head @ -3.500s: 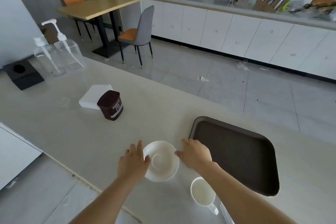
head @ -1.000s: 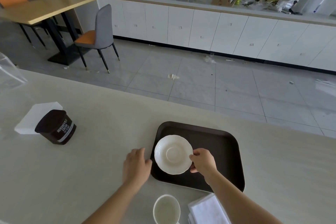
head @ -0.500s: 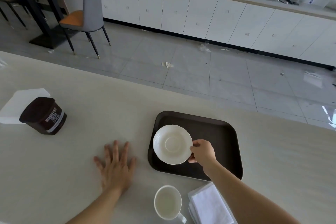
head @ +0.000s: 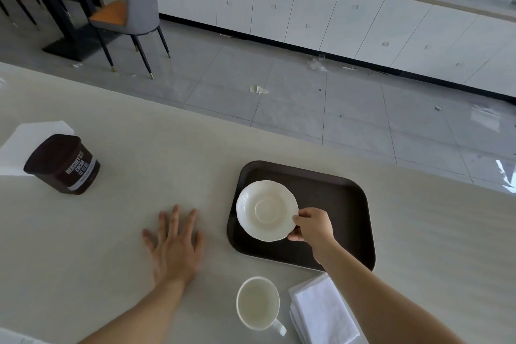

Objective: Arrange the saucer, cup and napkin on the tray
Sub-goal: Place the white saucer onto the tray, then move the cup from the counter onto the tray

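A dark brown tray (head: 346,204) lies on the pale counter. A white saucer (head: 265,209) sits over the tray's left part, and my right hand (head: 314,227) pinches its right rim. Whether the saucer rests flat on the tray I cannot tell. My left hand (head: 174,246) lies flat on the counter left of the tray, fingers spread, holding nothing. An empty white cup (head: 258,303) stands on the counter in front of the tray, handle to the right. A folded white napkin stack (head: 324,313) lies right beside the cup, partly under my right forearm.
A dark cocoa tin (head: 62,165) stands at the far left on the counter, with a white napkin pile (head: 25,139) behind it. The counter's far edge runs diagonally above the tray. Beyond are a tiled floor, a grey chair (head: 134,8) and white cabinets.
Both hands carried the saucer from the counter over to the tray. My left hand then let go and moved left to lie flat on the counter. In the last half second little has moved.
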`<state>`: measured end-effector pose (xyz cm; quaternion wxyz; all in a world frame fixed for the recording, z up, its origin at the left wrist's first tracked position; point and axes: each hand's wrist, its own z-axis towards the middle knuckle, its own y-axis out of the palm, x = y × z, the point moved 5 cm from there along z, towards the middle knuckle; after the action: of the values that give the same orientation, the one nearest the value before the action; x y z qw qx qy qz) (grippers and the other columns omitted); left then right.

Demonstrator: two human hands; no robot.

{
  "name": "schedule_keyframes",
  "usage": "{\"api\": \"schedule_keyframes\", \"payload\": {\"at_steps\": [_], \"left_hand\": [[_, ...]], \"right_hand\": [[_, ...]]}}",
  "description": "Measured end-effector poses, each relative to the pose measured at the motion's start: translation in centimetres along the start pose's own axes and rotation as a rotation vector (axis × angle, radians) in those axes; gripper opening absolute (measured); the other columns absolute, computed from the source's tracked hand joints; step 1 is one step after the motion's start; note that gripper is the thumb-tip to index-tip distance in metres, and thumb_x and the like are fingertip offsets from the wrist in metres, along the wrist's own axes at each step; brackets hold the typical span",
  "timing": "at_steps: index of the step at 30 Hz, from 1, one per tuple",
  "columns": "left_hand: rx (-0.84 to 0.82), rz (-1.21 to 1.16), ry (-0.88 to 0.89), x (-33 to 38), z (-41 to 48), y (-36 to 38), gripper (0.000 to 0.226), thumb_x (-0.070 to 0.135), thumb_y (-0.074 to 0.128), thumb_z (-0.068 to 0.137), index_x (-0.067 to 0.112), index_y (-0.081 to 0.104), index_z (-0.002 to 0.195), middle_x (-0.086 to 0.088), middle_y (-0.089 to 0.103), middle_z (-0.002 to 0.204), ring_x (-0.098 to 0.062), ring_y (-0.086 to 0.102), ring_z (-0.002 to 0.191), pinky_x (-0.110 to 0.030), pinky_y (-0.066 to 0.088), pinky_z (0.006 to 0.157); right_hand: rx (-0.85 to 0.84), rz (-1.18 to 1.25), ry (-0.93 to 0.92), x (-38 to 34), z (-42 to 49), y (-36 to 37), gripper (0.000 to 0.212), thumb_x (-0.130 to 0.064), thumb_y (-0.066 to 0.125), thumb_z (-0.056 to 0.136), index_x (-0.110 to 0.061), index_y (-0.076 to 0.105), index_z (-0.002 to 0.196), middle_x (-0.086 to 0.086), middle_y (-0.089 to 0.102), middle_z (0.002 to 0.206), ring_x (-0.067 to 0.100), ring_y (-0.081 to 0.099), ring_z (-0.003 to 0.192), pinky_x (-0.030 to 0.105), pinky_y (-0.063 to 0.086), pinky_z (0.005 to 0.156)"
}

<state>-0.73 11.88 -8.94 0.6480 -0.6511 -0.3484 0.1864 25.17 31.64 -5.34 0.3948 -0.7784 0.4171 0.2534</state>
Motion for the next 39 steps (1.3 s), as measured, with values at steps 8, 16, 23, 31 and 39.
{"api": "schedule_keyframes", "payload": {"at_steps": [8, 16, 23, 31, 39], "left_hand": [[0.035, -0.011, 0.006, -0.2, 0.1, 0.3, 0.054, 0.048, 0.04, 0.092, 0.042, 0.036, 0.146, -0.002, 0.026, 0.162, -0.031, 0.018, 0.15, -0.062, 0.005, 0.116], [0.032, -0.015, -0.01, -0.2, 0.0, 0.2, 0.055, 0.049, 0.037, 0.091, 0.042, 0.035, 0.146, -0.001, 0.024, 0.162, -0.03, 0.015, 0.15, -0.061, 0.004, 0.117], [0.04, -0.026, -0.013, 0.0, 0.0, -0.1, 0.053, 0.044, 0.046, 0.091, 0.04, 0.039, 0.144, -0.003, 0.026, 0.161, -0.03, 0.016, 0.15, -0.062, 0.005, 0.115], [0.072, -0.043, -0.009, 0.2, -0.1, -0.1, 0.053, 0.043, 0.049, 0.091, 0.039, 0.042, 0.143, -0.004, 0.029, 0.16, -0.031, 0.019, 0.149, -0.062, 0.007, 0.115], [0.089, -0.048, 0.0, 0.1, -0.1, 0.0, 0.052, 0.042, 0.049, 0.091, 0.038, 0.042, 0.143, -0.005, 0.03, 0.159, -0.033, 0.019, 0.148, -0.063, 0.006, 0.114]], "right_hand": [[-0.009, 0.028, -0.005, 0.2, 0.3, 0.0, 0.006, -0.016, 0.069, 0.091, -0.022, 0.068, 0.094, 0.004, 0.074, 0.091, 0.02, 0.075, 0.06, 0.039, 0.065, 0.062], [0.072, -0.063, -0.078, 0.2, -1.7, -1.6, 0.011, -0.027, 0.067, 0.092, -0.02, 0.064, 0.101, 0.005, 0.073, 0.083, 0.017, 0.073, 0.056, 0.037, 0.065, 0.066], [-0.242, -0.27, -0.335, 3.3, -10.5, -2.6, 0.01, -0.021, 0.071, 0.083, -0.029, 0.071, 0.076, 0.001, 0.071, 0.073, 0.019, 0.068, 0.062, 0.035, 0.062, 0.056], [-0.39, -0.691, -0.431, 6.3, -15.1, -1.5, 0.051, -0.072, 0.069, 0.058, -0.036, 0.064, 0.094, -0.016, 0.068, 0.083, 0.0, 0.064, 0.073, 0.01, 0.048, 0.065], [-0.288, -0.706, -0.64, 5.7, -15.8, -0.6, 0.016, -0.036, 0.065, 0.084, -0.026, 0.074, 0.093, -0.009, 0.07, 0.084, 0.008, 0.061, 0.073, 0.012, 0.044, 0.064]]}}
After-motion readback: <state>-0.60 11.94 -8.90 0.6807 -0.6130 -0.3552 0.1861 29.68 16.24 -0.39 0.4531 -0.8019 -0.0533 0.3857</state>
